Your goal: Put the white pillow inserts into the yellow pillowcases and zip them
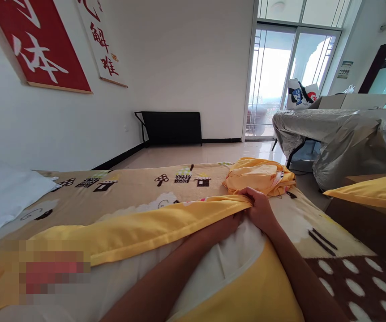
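Observation:
A yellow pillowcase [152,230] lies across the bed in front of me, its hemmed edge folded back over a white pillow [225,257]. My right hand [259,209] is closed on the right end of that hem, fingers curled over the yellow cloth. Reaching in under the hem, my left hand [230,224] rests against the white pillow, close beside the right hand. Its fingers are hidden by the cloth and the right hand. Just beyond both hands sits a crumpled bundle of yellow cloth [258,175].
A patterned blanket [139,181] covers the bed. Another white pillow [8,192] lies at left. On the right, yellow cloth [374,192] rests on a cardboard box [354,226], near a plastic-covered table [340,129]. A black folded frame [173,127] leans against the wall.

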Available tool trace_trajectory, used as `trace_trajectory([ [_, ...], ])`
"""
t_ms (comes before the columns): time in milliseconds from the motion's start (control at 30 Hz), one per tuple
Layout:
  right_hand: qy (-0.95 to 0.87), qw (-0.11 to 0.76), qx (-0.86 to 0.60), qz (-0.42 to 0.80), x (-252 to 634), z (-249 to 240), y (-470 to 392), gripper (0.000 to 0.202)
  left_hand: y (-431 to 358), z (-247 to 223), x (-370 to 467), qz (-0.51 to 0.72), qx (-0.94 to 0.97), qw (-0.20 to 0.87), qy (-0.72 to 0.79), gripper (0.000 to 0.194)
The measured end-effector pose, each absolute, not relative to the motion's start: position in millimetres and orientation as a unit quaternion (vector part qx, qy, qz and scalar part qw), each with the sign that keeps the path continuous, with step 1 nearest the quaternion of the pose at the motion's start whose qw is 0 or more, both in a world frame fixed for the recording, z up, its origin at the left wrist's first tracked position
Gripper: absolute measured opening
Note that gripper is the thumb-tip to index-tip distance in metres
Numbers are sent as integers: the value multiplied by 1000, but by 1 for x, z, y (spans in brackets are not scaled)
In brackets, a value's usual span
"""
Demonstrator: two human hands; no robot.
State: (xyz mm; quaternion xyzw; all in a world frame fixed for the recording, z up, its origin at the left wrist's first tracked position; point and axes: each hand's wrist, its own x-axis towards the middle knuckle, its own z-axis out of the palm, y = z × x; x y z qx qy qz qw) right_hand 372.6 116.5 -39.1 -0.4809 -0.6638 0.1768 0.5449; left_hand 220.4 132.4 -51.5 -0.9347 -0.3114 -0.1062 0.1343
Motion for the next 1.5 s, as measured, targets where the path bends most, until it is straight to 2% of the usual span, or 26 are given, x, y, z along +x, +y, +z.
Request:
trace_trajectory([
  [167,-657,559,-472,183,371,-39,114,35,133,-47,218,-118,-942,89,-302,60],
  [400,-645,577,-457,208,366,-36,105,35,123,-29,226,-127,-947,-29,-295,42],
  [533,-649,585,-429,229,361,-28,89,36,108,-13,227,-60,-944,-97,-310,42],
  [800,-645,602,-432,185,370,-16,67,31,93,5,216,64,-952,-94,-283,31],
  [867,-643,601,-441,176,372,-17,69,30,92,3,212,35,-954,-101,-281,33],
  [1000,-647,598,-448,149,371,-18,75,28,90,-2,208,-156,-940,-143,-269,35],
  [1100,-645,601,-452,137,370,-19,78,26,86,-3,207,-223,-923,-168,-266,33],
  [1233,-641,599,-459,140,371,-20,82,26,88,-4,208,-241,-917,-172,-269,37],
  [1367,-654,576,-461,169,375,-19,84,26,101,-12,213,-207,-936,-110,-265,41],
  [1500,-680,519,-478,199,381,-18,88,37,117,-22,219,-184,-950,-58,-245,45],
])
